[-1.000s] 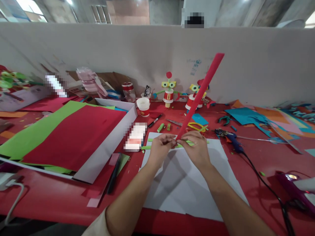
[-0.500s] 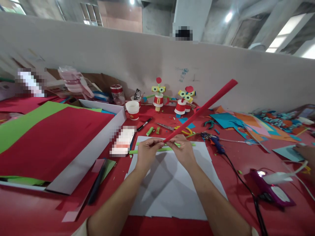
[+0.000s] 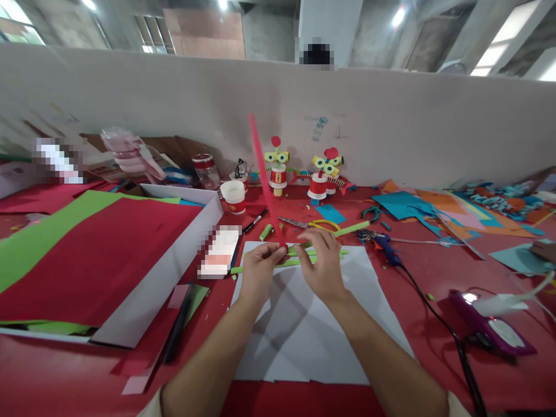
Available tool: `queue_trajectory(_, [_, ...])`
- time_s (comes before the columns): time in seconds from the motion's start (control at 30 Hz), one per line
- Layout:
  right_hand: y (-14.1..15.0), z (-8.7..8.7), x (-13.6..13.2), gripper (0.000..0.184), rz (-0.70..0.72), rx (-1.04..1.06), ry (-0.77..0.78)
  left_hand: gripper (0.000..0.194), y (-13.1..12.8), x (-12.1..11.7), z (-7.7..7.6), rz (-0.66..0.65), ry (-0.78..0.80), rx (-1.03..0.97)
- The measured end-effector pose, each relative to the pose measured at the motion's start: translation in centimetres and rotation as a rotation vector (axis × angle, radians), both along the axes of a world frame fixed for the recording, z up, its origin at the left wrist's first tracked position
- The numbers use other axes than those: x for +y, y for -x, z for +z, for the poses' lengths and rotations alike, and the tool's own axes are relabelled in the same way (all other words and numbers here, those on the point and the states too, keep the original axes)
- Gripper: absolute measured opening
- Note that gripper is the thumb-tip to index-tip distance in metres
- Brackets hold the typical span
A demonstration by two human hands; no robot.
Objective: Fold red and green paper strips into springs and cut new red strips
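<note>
My left hand [image 3: 259, 269] pinches the lower end of a long red paper strip [image 3: 264, 176], which stands nearly upright and leans slightly left. My right hand [image 3: 320, 263] pinches a green paper strip [image 3: 343, 231] that points right and up. Both hands hover over the far edge of a white sheet [image 3: 304, 330], where more green strips [image 3: 299, 259] lie.
A white box lid [image 3: 165, 272] with red and green sheets is on the left. Scissors [image 3: 306, 223], a marker [image 3: 255, 220], a glue gun [image 3: 382, 243] with its cable, paper-cup figures [image 3: 319, 179] and coloured scraps [image 3: 434, 208] lie beyond. Another person's hand [image 3: 545, 250] shows at the right edge.
The red strip has swung from leaning far right to almost upright, now held by my left hand alone. My right hand has let it go and lifted a green strip.
</note>
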State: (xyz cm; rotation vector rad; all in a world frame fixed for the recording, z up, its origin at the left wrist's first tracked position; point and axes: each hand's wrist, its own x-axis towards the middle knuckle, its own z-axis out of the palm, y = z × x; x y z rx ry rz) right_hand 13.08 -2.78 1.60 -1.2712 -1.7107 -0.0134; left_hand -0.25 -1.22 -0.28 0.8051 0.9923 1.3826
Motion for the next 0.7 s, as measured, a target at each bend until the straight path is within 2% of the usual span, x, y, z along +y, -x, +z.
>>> queue_trajectory(0.07, [0.3,-0.2,-0.4,0.009,-0.013,0.072,-0.017,0.023,0.3,0.2,0.1,0.05,0.037,-0.079])
queue_trajectory(0.1, [0.4,-0.3,-0.5,0.009,-0.006,0.093,0.026,0.026,0.4,0.3,0.1,0.072,0.06,-0.117])
queue_trajectory(0.2, [1.1,-0.8,-0.7,0.009,0.076,0.167,0.277,0.032,0.5,0.4,0.2,0.084,0.123,-0.196])
queue_trajectory(0.3, [1.6,-1.2,-0.5,0.016,0.165,0.381,0.452,0.032,0.3,0.3,0.1,0.027,0.168,-0.201])
queue_trajectory(0.4, [1.6,-1.5,-0.2,0.023,0.14,0.523,0.521,0.028,0.2,0.2,0.0,-0.06,0.201,-0.181])
queue_trajectory(0.47, [1.2,-1.5,0.2,0.024,0.145,0.581,0.569,0.023,0.2,0.1,0.2,-0.116,0.205,-0.155])
queue_trajectory(0.57, [0.2,-1.3,0.8,0.022,0.253,0.657,0.665,0.02,0.4,0.0,0.6,-0.143,0.207,-0.105])
queue_trajectory(0.7, [-0.8,-0.7,1.3,0.017,0.308,0.636,0.748,0.02,0.5,-0.2,1.0,-0.192,0.199,-0.036])
